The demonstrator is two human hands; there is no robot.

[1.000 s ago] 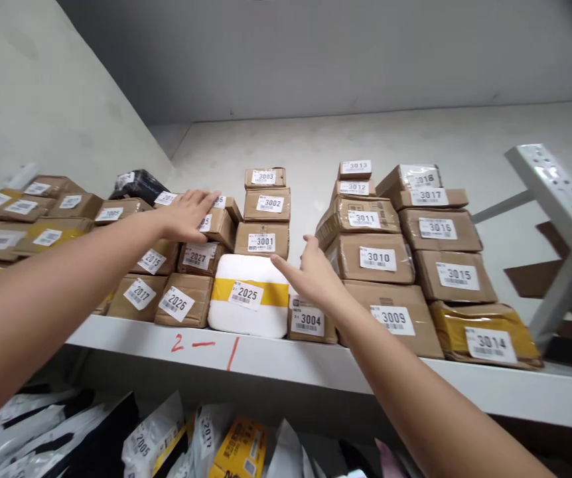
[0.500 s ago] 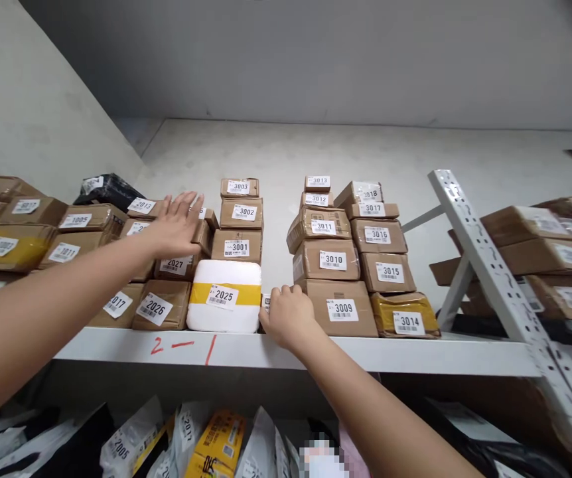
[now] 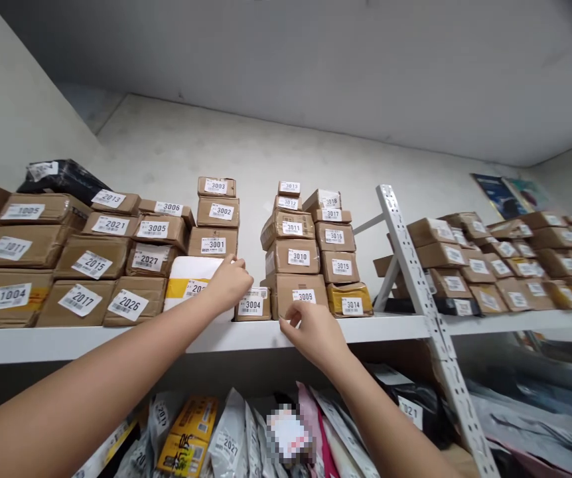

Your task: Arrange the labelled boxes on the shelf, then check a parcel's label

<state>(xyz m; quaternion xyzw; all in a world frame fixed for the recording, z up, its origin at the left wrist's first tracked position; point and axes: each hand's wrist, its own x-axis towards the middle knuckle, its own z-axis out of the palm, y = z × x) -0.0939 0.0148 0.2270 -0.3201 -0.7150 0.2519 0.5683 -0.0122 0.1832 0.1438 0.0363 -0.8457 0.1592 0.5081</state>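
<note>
Two bare forearms, no sleeves in view. Left hand and right hand ungloved; no rings, watch or wristband visible. Short, unpainted nails on right fingers. Slim wrists, smooth outline, no markings.

The left hand leaves the stacked boxes for the white box's right end, covering its label, while the right hand drops off box 3004 to the shelf edge below box 3009.
</note>
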